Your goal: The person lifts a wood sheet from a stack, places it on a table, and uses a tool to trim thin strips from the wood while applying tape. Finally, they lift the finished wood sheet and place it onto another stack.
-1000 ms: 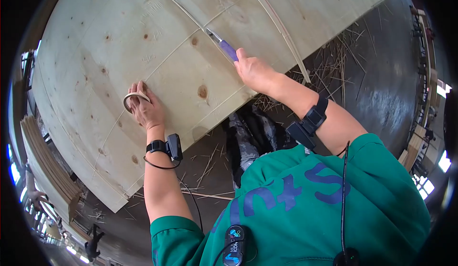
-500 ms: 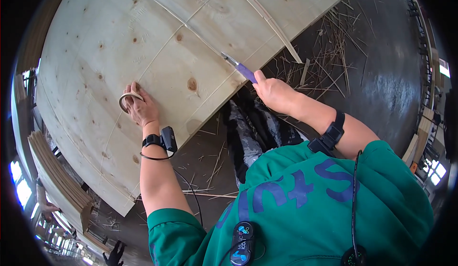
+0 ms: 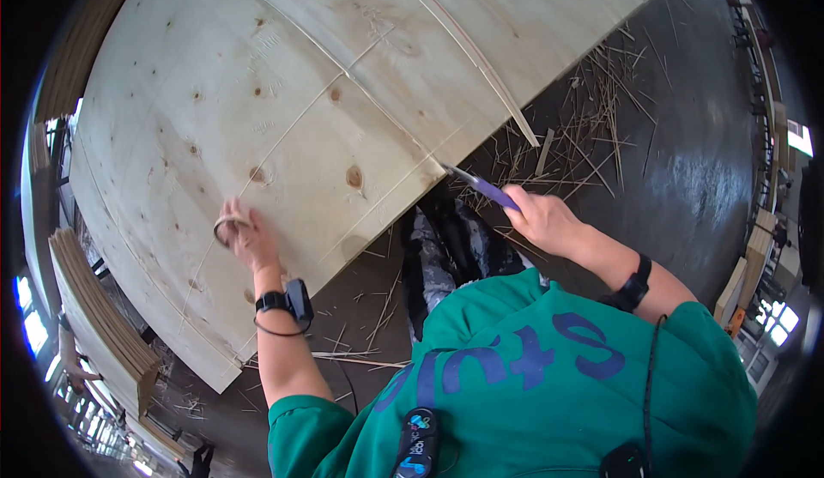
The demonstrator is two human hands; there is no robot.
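My right hand (image 3: 546,220) is closed round the purple handle of a utility knife (image 3: 491,191). The knife's tip is by the near edge of a large pale plywood sheet (image 3: 292,143), where a long cut line meets that edge. Over the left part of the sheet is my left hand (image 3: 248,236), slightly blurred, with a thin tan ring (image 3: 225,220), which looks like a roll of tape, hooked on its fingers. I cannot tell whether this hand touches the wood.
A narrow wood strip (image 3: 515,114) lies along the sheet and sticks out past its edge. Thin offcuts (image 3: 601,109) litter the dark floor (image 3: 704,135) at the right. Stacked boards (image 3: 99,315) stand at the left.
My right hand has drawn the knife toward me and to the right, off the sheet's edge. My left hand has moved slightly nearer to me, still with the ring.
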